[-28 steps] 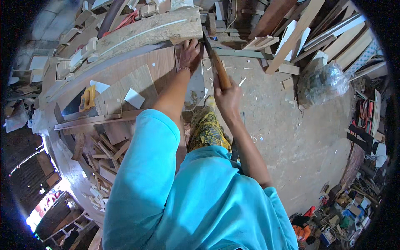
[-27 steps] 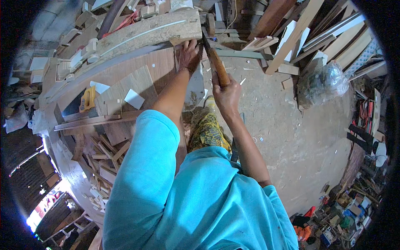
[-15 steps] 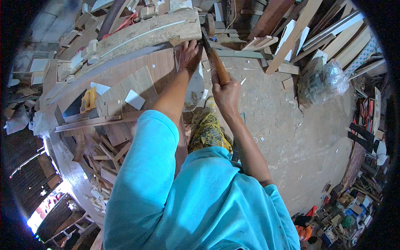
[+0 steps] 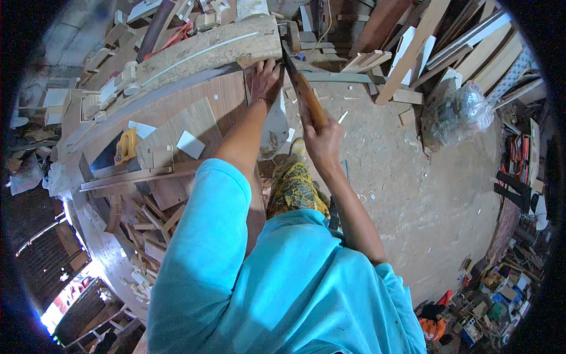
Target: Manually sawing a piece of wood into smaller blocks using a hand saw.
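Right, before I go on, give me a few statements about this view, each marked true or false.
1. The right hand grips a wooden-handled tool. True.
2. The left hand holds the yellow-handled tool. False: that tool lies off to the left; the left hand is at the thick beam's near edge.
3. A clear plastic bag is right of both hands. True.
4. The person's shirt is red. False: it is light blue.

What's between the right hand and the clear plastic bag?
Head view: concrete floor, with a white sliver close to the right hand and a small wood block nearer the clear plastic bag.
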Motion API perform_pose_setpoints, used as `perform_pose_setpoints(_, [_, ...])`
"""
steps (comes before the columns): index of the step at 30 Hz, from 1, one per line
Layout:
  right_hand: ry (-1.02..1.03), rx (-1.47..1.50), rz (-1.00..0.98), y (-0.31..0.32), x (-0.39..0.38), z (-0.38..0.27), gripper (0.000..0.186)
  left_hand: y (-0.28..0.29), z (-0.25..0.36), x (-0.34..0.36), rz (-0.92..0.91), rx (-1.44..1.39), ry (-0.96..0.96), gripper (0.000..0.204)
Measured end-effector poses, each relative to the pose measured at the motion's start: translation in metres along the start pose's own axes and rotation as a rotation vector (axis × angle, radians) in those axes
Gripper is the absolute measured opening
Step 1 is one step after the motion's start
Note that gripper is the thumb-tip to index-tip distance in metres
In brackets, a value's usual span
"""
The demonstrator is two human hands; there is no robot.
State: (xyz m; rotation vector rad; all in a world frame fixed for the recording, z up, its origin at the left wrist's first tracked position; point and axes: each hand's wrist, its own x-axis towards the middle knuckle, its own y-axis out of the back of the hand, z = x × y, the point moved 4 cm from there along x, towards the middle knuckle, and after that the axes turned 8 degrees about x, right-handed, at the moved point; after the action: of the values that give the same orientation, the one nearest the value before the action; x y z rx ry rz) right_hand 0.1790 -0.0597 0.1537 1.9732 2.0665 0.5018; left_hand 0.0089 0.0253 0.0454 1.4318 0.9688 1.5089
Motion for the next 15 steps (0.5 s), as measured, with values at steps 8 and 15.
perform_pose_setpoints(8, [-0.122,0.051,0.004,0.000,0.007,-0.009,0.017,-0.001,0.008,0.004,-0.023,-0.038,0.009,0.024])
perform_pose_setpoints(15, [-0.135,0.110,-0.059,0.016,-0.026,-0.016,0.018,-0.001,-0.007,-0.003,0.083,0.100,0.008,0.023])
